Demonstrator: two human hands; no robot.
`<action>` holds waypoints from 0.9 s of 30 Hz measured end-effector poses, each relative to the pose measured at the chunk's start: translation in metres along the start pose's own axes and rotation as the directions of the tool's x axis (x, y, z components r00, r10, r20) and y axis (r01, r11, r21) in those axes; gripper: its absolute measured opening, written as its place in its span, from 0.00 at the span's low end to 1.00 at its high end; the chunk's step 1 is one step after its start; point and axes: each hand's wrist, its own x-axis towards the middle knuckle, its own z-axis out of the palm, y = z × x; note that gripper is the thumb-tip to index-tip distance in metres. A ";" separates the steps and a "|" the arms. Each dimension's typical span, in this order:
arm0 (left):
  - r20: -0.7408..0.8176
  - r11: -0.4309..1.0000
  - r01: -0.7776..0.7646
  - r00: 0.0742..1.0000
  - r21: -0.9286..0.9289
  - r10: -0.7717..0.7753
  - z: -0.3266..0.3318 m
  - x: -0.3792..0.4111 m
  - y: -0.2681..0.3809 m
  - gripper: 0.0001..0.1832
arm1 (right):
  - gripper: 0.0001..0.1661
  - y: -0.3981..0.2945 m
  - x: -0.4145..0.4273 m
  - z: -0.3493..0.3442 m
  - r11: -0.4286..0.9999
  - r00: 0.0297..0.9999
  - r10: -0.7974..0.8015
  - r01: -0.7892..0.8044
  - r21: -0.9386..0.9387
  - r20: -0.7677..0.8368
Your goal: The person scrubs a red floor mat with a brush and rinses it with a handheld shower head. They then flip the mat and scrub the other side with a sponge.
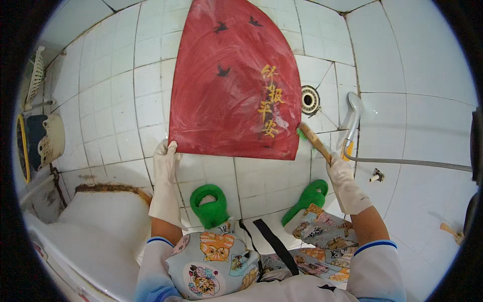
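A wet red floor mat (226,109) with a curved far edge lies before me on the tiles. Streaks of whitish suds cover it, and it bears black bird shapes and gold writing. My left hand (166,154), in a pale rubber glove, pinches the mat's near left corner between thumb and fingers. In my gloved right hand (340,170) is a wooden scrubbing brush (315,139) with green bristles. Its head is at the mat's right edge, bristles facing left; whether they press on the mat I cannot tell.
A round floor drain (310,100) sits right of the mat. Beyond it a shower head (353,109) on a grey hose (411,162) lies along the wall. My green slippers (208,204) stand on the white tiles. At left are a white fixture (98,226) and a beige plastic basket (53,139).
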 end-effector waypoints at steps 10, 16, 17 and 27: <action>-0.241 0.969 -0.119 0.955 0.217 0.171 0.022 -0.030 0.066 0.20 | 0.21 -0.151 -0.069 0.058 0.218 0.950 0.187 -0.289 0.932 0.251; -0.121 0.956 -0.292 0.949 0.001 0.290 0.019 -0.023 0.071 0.18 | 0.21 -0.123 -0.104 0.100 0.527 0.863 0.267 -0.503 0.685 0.428; -0.054 0.962 -0.270 0.962 -0.044 0.268 0.024 -0.021 0.074 0.17 | 0.22 -0.116 -0.115 0.109 0.625 0.882 0.306 -0.471 0.623 0.359; 0.187 0.961 -0.159 0.975 0.226 0.118 0.067 -0.016 0.061 0.18 | 0.25 -0.129 -0.005 0.034 0.741 0.948 0.266 -0.319 0.592 0.178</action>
